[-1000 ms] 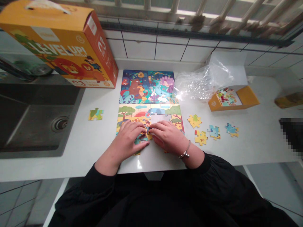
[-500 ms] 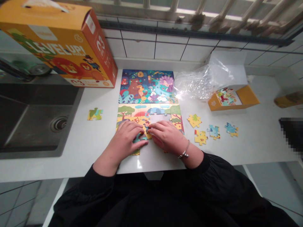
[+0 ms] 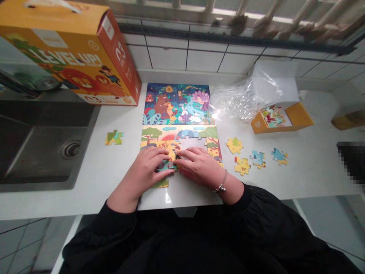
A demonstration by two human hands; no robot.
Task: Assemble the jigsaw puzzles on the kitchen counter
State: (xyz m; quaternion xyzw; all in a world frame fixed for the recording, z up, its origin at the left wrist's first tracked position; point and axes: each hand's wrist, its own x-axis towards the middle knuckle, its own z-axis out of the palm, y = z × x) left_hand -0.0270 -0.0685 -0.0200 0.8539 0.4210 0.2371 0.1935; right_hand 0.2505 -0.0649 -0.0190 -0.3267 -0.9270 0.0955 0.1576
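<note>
A partly filled jigsaw puzzle (image 3: 154,132) with a savanna picture lies on the counter, a gap in its right middle. Above it a second jigsaw (image 3: 178,104), a dark forest scene, shows no gaps. My left hand (image 3: 146,165) is at the savanna puzzle's lower edge, fingers and thumb around a teal and grey puzzle piece (image 3: 163,166). My right hand (image 3: 198,163) has its fingertips together on the edge of pieces beside the small hatted figure; its thumb is mostly hidden. A green and yellow puzzle piece (image 3: 162,184) sits below my left thumb.
Several loose pieces, one a yellow puzzle piece (image 3: 242,166), lie at right, and a single puzzle piece (image 3: 114,137) at left. An orange puzzle box (image 3: 76,57) stands beside the sink (image 3: 51,152). Plastic wrap (image 3: 234,102) lies near a small open box (image 3: 299,118).
Both hands have shifted slightly left and down along the puzzle's lower edge. More of the hatted figure and of the green piece below my left hand now shows.
</note>
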